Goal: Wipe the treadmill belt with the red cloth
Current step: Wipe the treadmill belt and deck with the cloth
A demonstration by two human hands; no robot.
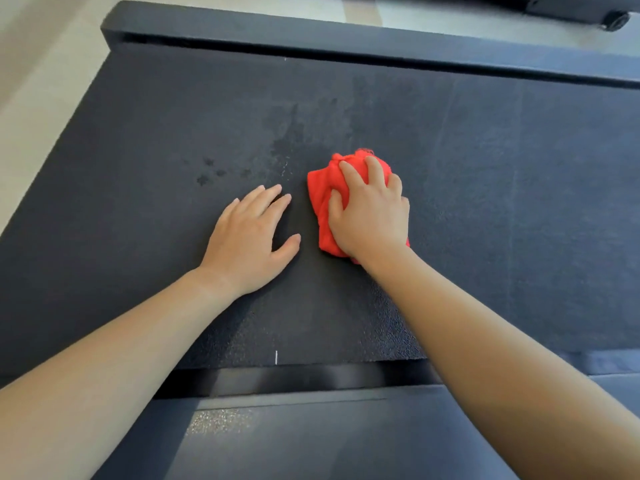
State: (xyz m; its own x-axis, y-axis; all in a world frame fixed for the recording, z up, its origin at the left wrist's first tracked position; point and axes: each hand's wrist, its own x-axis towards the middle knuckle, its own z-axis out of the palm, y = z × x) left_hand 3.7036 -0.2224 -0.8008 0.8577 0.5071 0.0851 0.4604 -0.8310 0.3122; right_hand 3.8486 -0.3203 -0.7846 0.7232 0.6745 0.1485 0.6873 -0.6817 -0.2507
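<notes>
Well, far to the left of the red cloth (322, 195) a strip of pale floor (31, 81) runs past the edge of the treadmill belt (485, 202). Nearer the cloth, on its left, a few small dark damp spots (211, 171) dot the belt, and a larger damp patch (291, 140) spreads just beyond and left of it. The left hand (247, 244) lies palm down on the belt just beside the cloth, fingers straight and a little spread, holding nothing. The cloth itself sits bunched on the middle of the belt. The right hand (372, 216) covers most of it, fingers curled over the top and thumb dug into the folds, pressing it down. Only the cloth's left side and far tip show around the hand. Beyond the cloth runs the far side rail (311, 32). Nearer than the cloth lies the near rail (311, 379), crossed by both forearms. Far off to the cloth's right, a black wheeled object (588, 12) stands on the floor.
</notes>
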